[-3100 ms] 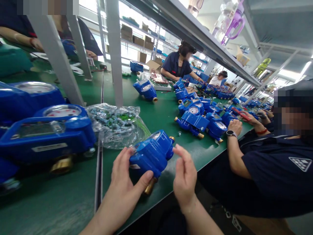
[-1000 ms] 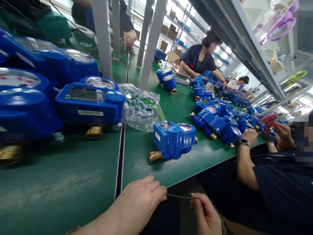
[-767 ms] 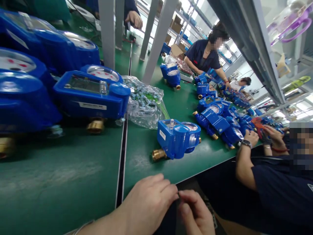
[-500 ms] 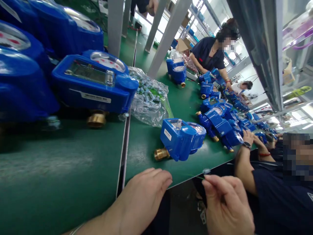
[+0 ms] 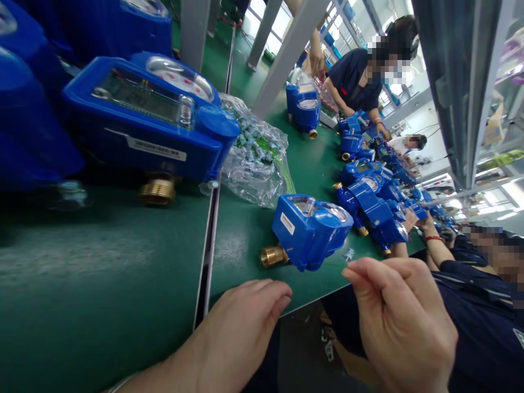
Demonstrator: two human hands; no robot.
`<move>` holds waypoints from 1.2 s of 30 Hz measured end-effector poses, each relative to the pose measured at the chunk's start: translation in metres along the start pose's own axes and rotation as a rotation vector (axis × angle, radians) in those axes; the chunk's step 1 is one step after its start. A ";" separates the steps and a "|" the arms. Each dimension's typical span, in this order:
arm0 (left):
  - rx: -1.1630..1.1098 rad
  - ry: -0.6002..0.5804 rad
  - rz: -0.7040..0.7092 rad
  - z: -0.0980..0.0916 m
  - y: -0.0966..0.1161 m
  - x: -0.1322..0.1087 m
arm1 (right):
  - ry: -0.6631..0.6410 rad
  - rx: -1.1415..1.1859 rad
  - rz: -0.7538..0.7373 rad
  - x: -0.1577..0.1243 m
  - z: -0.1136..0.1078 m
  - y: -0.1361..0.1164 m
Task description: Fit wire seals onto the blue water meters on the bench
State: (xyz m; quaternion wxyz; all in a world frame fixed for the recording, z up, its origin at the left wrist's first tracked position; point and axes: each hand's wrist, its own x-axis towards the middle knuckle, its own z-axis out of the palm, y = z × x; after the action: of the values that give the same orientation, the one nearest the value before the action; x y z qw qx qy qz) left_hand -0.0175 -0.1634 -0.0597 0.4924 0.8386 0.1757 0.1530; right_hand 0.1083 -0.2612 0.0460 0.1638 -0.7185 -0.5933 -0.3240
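A small light-blue plastic seal [image 5: 349, 255] shows at the fingertips of my right hand [image 5: 409, 322], whose thumb and forefinger are pinched together on it. My left hand [image 5: 249, 319] rests at the table's front edge, fingers curled and pressed together; whatever may be inside them is hidden. Between and beyond my hands stands a blue water meter [image 5: 307, 232] with a brass threaded end pointing left. Neither hand touches it. Behind this meter lies a clear plastic bag [image 5: 257, 164] of similar light-blue seals with green wires.
Larger blue meters [image 5: 143, 125] crowd the left side. A gap [image 5: 208, 256] runs across the green table [image 5: 123, 284]. Grey metal posts [image 5: 282, 60] rise behind the bag. More meters [image 5: 368, 202] line the right side, where co-workers [image 5: 360, 82] handle them.
My right hand has moved up and slightly right with the seal. My left hand stays nearly in place. At the back, another person's arm has come into view beside the post.
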 end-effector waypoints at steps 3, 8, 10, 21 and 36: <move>0.003 0.012 0.024 0.000 0.000 0.001 | -0.041 0.017 -0.012 0.001 0.001 -0.001; 0.019 0.021 0.026 0.000 0.001 0.002 | -0.054 -0.011 -0.106 0.005 -0.001 0.001; 0.018 0.013 0.013 0.000 0.001 0.002 | -0.053 -0.025 -0.153 0.009 -0.002 0.002; 0.008 0.010 0.000 0.001 0.001 0.003 | -0.189 -0.066 -0.263 0.018 -0.008 0.000; -0.008 0.105 -0.019 0.003 0.001 0.002 | -0.243 -0.051 -0.350 0.026 -0.012 -0.003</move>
State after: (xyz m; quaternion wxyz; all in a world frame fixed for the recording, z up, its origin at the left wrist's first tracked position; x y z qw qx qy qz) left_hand -0.0142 -0.1655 -0.0604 0.4873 0.8257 0.2086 0.1928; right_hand 0.1042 -0.2481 0.0715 0.0141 -0.6424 -0.7159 -0.2732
